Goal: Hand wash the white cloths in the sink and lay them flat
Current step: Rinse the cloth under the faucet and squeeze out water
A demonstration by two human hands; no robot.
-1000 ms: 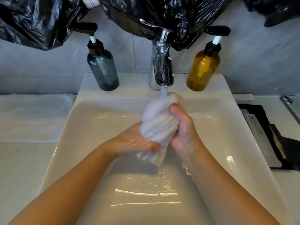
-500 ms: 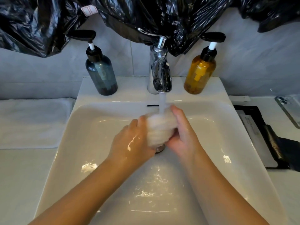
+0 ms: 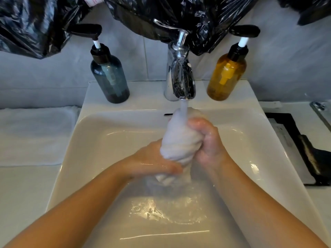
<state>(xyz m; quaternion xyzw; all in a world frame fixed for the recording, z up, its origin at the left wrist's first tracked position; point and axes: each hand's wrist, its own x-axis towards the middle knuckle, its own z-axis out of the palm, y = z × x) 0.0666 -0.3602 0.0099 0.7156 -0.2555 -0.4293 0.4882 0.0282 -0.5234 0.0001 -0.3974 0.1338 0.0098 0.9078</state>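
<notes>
Both hands are closing on one bunched white cloth [image 3: 179, 140] above the basin. On the upper part of the roll, the right hand [image 3: 208, 145] is gripping hard, fingers curled round the cloth, skin wet and glistening. Lower down, the left hand [image 3: 152, 162] is clasping the bottom end, fingers wrapped across its front, with a short tail of fabric poking out beneath the fist. Between the two fists the cloth is standing nearly upright, twisted into ridges.

A water stream [image 3: 184, 107] is running from the chrome faucet [image 3: 180, 76] straight onto the cloth's top. Below the hands, shallow water [image 3: 161, 212] is rippling across the floor of the white sink [image 3: 96, 140].

On the sink's back ledge, a blue-grey pump bottle [image 3: 111, 79] is standing left of the faucet and an amber pump bottle [image 3: 225, 76] right of it, both upright. A folded white towel [image 3: 34, 135] is lying flat on the counter just beside the sink's left rim. On the right counter a black tray [image 3: 293, 140] is lying, contents unclear. Black plastic bags [image 3: 35, 24] are hanging across the wall above the bottles.
</notes>
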